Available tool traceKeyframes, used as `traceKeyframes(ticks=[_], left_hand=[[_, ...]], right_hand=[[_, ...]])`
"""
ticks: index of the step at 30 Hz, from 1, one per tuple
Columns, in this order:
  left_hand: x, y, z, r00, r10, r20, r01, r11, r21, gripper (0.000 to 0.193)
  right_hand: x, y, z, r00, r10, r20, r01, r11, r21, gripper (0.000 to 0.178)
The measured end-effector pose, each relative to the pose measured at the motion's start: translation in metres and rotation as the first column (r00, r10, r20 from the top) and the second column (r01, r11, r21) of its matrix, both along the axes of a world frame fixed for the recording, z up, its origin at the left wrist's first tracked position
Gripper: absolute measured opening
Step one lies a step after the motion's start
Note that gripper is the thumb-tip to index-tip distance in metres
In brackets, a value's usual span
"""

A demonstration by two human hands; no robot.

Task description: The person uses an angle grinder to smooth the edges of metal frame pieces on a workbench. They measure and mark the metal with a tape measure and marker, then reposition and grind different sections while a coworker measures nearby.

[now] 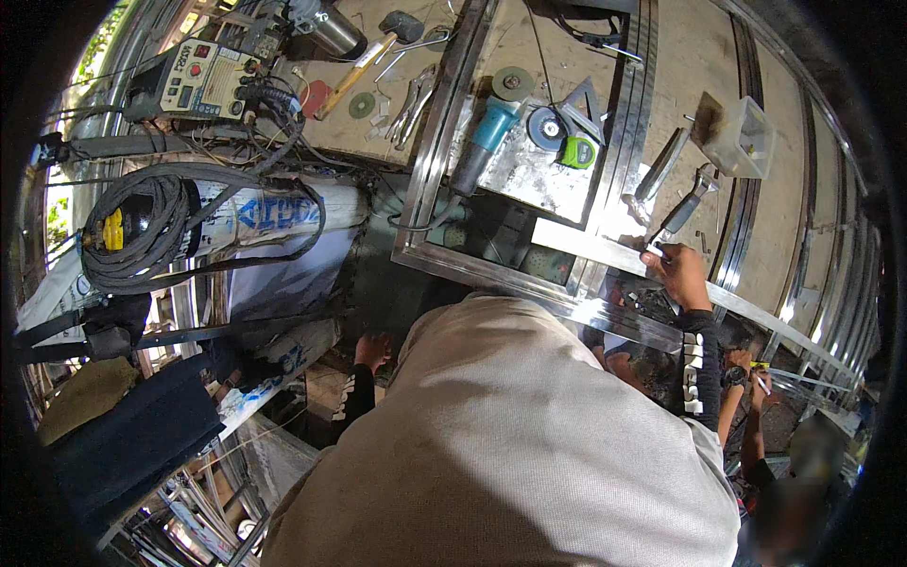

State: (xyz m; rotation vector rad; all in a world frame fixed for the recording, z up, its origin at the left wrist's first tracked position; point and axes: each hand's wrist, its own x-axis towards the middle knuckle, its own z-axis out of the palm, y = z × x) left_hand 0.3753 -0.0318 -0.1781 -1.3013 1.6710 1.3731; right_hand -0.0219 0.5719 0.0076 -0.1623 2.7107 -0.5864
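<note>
My right hand (686,280) is closed at the fingertips around a slim, white, pen-like thing (661,251), right at a long bright metal bar (590,244). The bar lies slantwise across a steel frame (491,277); part of it is hidden under the hand. Low on the left, beside my body, my left hand (373,352) hangs with its fingers slightly apart and nothing seen in them. Beyond the right hand lie an adjustable wrench (688,200) and a dark-ended metal tool (659,172). Inside the frame rest a teal angle grinder (487,142) and a green tape measure (577,152).
A clear plastic box (744,142) stands at the right. Far left are a welding machine (203,80), a gas cylinder (274,215) with coiled cable (142,236), and a hammer (364,66). At lower right, another person's hand (759,389) holds a white pen-like thing.
</note>
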Motion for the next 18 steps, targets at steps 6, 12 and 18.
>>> traceKeyframes(ticks=[6, 12, 18], left_hand=[[-0.033, -0.056, -0.002, 0.97, 0.214, -0.116, -0.201, 0.973, 0.114, 0.029], [-0.059, -0.096, -0.025, 0.956, 0.288, -0.046, -0.281, 0.952, 0.125, 0.025], [-0.062, -0.168, -0.015, 0.991, 0.047, -0.125, -0.019, 0.977, 0.214, 0.025]], right_hand=[[-0.032, -0.035, 0.017, 0.993, 0.11, 0.035, -0.113, 0.987, 0.116, 0.05], [-0.104, -0.12, -0.011, 0.917, 0.168, -0.361, -0.222, 0.969, -0.112, 0.057], [-0.139, -0.174, -0.066, 0.918, 0.396, -0.038, -0.372, 0.889, 0.267, 0.08]])
